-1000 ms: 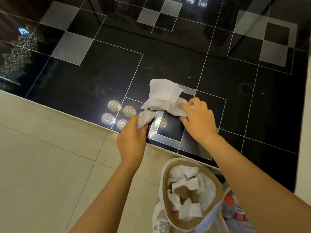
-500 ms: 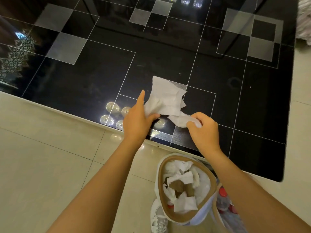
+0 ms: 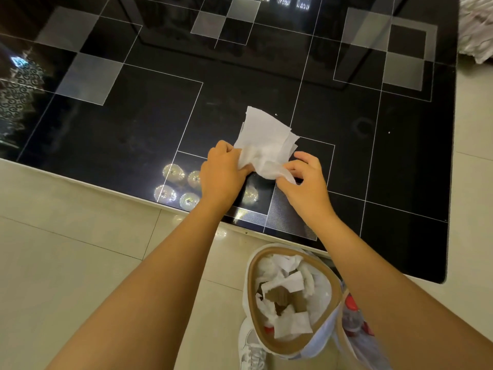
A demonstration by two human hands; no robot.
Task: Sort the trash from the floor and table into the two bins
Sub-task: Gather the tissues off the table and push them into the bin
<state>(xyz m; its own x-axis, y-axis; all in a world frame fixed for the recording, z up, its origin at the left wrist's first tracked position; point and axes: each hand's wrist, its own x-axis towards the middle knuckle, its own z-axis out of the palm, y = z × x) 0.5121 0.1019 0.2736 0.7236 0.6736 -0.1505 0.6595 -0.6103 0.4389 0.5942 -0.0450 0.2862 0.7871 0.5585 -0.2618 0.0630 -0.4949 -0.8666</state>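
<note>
Hands (image 3: 224, 174) closer, w/ tissue (image 3: 264, 145) bunched.

head view, steeply down, near table (image 3: 266, 76)

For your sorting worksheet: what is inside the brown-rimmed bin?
The brown-rimmed bin holds crumpled white tissues and brown cardboard pieces. Anything beneath them is covered.

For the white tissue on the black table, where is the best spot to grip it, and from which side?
Grip the tissue at its crumpled near end, coming from the table's front edge. That end is already bunched, and the left hand and right hand pinch it there. The far end is flat, giving less to pinch.
</note>
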